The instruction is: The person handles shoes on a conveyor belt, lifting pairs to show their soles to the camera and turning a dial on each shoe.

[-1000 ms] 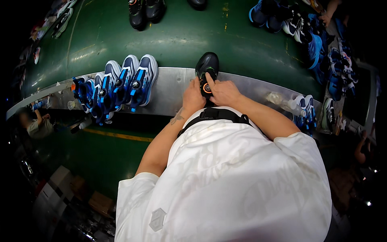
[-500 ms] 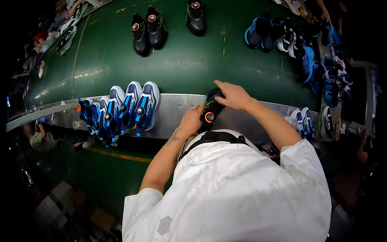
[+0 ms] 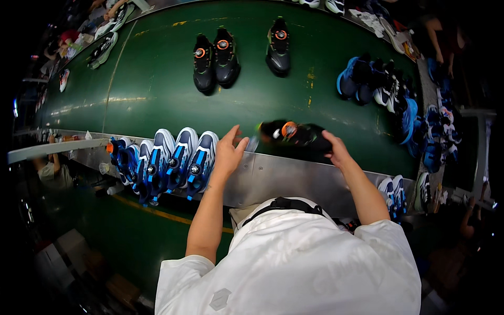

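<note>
A black sneaker (image 3: pixel 310 140) with an orange ring dial hangs sideways over the near edge of the green belt, blurred by motion. My right hand (image 3: pixel 337 149) grips it at its right end. Left of the shoe and apart from it, my left hand (image 3: pixel 229 151) has its thumb and fingers spread, with nothing held in it. A small pale, blurred thing (image 3: pixel 252 143) shows between that hand and the shoe; its kind cannot be made out. Farther back on the belt stand a pair of matching black sneakers (image 3: pixel 227 65) and a single black sneaker (image 3: pixel 278 50).
Several blue and white sneakers (image 3: pixel 181 157) lean along the metal ledge (image 3: pixel 249 178) to my left. More blue and black shoes (image 3: pixel 362 84) crowd the belt's right side. Two blue-white shoes (image 3: pixel 392 191) rest on the ledge at right. Other people's arms (image 3: pixel 436 42) show at the far right.
The black sneaker has gone from upright between both hands near my waist to lying sideways over the belt in my right hand. My left hand has let go and moved left.
</note>
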The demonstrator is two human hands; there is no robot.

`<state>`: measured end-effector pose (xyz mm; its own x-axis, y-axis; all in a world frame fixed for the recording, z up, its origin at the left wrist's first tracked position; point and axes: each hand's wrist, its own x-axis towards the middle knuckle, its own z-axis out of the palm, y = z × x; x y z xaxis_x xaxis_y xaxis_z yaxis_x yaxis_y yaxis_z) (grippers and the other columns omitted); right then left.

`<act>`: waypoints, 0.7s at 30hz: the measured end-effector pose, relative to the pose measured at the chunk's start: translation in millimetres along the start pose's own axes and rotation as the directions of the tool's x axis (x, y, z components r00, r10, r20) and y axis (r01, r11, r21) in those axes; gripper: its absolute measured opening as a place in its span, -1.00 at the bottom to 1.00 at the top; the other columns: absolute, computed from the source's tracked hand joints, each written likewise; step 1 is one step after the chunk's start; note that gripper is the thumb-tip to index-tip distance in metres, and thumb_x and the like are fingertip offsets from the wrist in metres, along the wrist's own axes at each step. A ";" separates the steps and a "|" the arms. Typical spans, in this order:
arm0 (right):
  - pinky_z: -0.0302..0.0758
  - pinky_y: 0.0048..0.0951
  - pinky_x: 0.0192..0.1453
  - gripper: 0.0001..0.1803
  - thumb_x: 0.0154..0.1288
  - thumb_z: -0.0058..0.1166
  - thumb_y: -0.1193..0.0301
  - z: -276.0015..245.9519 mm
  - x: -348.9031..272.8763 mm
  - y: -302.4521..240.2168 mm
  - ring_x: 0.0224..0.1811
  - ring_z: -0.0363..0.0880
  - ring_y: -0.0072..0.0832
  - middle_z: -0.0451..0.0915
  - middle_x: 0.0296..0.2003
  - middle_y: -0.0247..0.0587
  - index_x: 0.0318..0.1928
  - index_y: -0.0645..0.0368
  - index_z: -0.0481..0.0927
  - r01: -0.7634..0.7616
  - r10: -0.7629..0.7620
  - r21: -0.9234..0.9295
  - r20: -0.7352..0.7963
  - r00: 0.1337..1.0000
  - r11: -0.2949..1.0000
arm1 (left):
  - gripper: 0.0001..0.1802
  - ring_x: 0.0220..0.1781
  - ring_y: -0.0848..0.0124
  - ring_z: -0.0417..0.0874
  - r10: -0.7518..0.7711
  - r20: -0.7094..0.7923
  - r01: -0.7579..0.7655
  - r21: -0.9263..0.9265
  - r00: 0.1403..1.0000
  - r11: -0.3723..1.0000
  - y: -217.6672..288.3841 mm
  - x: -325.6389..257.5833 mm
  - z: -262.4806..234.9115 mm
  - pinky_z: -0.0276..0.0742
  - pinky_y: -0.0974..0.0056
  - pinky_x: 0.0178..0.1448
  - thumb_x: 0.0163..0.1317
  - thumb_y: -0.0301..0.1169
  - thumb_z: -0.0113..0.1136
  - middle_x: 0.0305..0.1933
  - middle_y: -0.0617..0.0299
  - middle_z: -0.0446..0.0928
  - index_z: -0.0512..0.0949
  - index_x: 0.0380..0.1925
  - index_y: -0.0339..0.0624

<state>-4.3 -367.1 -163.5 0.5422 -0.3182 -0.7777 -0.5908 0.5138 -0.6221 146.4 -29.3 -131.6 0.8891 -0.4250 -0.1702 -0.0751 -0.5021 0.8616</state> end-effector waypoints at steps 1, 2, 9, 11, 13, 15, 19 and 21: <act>0.13 -0.62 -0.61 -0.64 0.29 0.24 -0.01 -4.0 7.7 -7.2 -0.56 0.40 -0.71 0.58 -0.39 -0.50 -0.18 -0.01 0.60 0.050 -0.048 0.100 -0.022 0.999 0.994 | -0.42 -0.10 0.08 0.72 -0.051 -0.018 0.052 0.013 0.999 0.999 -11.0 -2.4 0.2 0.61 0.15 -0.02 0.19 -0.34 0.37 0.05 -0.15 0.63 0.49 0.19 -0.35; 0.09 -0.61 -0.62 -0.63 0.30 0.23 -0.03 -7.7 12.6 -15.5 -0.60 0.34 -0.71 0.57 -0.39 -0.50 -0.19 -0.02 0.59 0.102 -0.092 0.201 -0.056 0.994 0.974 | -0.44 -0.13 0.09 0.73 -0.099 -0.031 0.100 0.021 0.995 0.995 -22.2 -5.1 3.0 0.61 0.15 -0.03 0.19 -0.33 0.36 0.04 -0.16 0.64 0.51 0.17 -0.37; 0.16 -0.53 -0.51 -0.45 0.26 0.24 -0.15 0.3 101.8 -103.9 -0.61 0.20 -0.65 0.42 -0.49 -0.45 -0.20 0.09 0.50 0.271 -0.286 0.435 -0.033 0.958 0.859 | -0.62 -0.35 0.34 0.72 -0.280 0.293 0.311 -0.066 0.914 0.948 -84.7 -38.5 52.6 0.62 0.29 -0.20 0.32 -0.31 0.24 -0.36 0.07 0.69 0.61 0.02 -0.37; 0.15 -0.50 -0.49 -0.39 0.21 0.25 -0.22 10.1 124.5 -123.4 -0.60 0.14 -0.62 0.29 -0.57 -0.46 -0.26 0.10 0.47 0.052 -0.132 0.414 0.168 0.977 0.909 | -0.70 -0.47 0.42 0.69 -0.386 0.277 0.454 -0.250 0.880 0.855 -97.2 -39.1 65.8 0.58 0.32 -0.35 0.33 -0.30 0.22 -0.45 0.13 0.67 0.66 -0.09 -0.31; 0.17 -0.51 -0.50 -0.37 0.20 0.27 -0.22 23.8 145.9 -121.2 -0.60 0.18 -0.60 0.26 -0.57 -0.46 -0.37 0.13 0.45 -0.038 0.036 0.016 0.091 0.995 0.999 | -0.74 -0.54 0.47 0.66 -0.482 0.302 0.565 -0.339 0.822 0.752 -101.7 -33.2 68.9 0.54 0.35 -0.45 0.34 -0.30 0.18 -0.49 0.18 0.67 0.69 -0.18 -0.28; 0.23 -0.50 -0.50 -0.31 0.13 0.32 -0.23 35.3 162.8 -119.9 -0.60 0.23 -0.57 0.27 -0.56 -0.42 -0.36 0.21 0.47 -0.003 -0.019 -0.245 -0.085 0.996 0.969 | -0.75 -0.58 0.49 0.65 -0.564 0.350 0.663 -0.336 0.748 0.670 -87.8 -24.0 56.3 0.52 0.37 -0.50 0.35 -0.32 0.15 -0.49 0.19 0.67 0.69 -0.25 -0.28; 0.25 -0.48 -0.52 -0.31 0.08 0.39 -0.16 54.3 181.4 -137.3 -0.59 0.24 -0.57 0.29 -0.55 -0.39 -0.29 0.27 0.47 0.007 -0.125 -0.390 -0.279 0.952 0.921 | -0.74 -0.60 0.47 0.65 -0.536 0.278 0.602 -0.307 0.797 0.737 -81.0 -22.9 58.7 0.46 0.39 -0.54 0.37 -0.33 0.11 -0.54 0.18 0.65 0.67 -0.34 -0.28; 0.24 -0.47 -0.53 -0.34 0.10 0.41 -0.10 58.8 190.7 -143.2 -0.59 0.24 -0.59 0.33 -0.53 -0.37 -0.24 0.29 0.49 0.027 -0.168 -0.472 -0.260 0.951 0.881 | -0.73 -0.61 0.46 0.63 -0.534 0.255 0.591 -0.297 0.806 0.750 -82.1 -22.0 60.3 0.55 0.34 -0.50 0.34 -0.33 0.12 -0.57 0.17 0.64 0.66 -0.40 -0.30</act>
<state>218.8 -454.4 -217.4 0.4598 -0.5959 -0.6584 -0.7878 0.0685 -0.6121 105.8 -24.1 -227.4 0.6415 -0.2669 -0.7192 0.6031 -0.4039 0.6878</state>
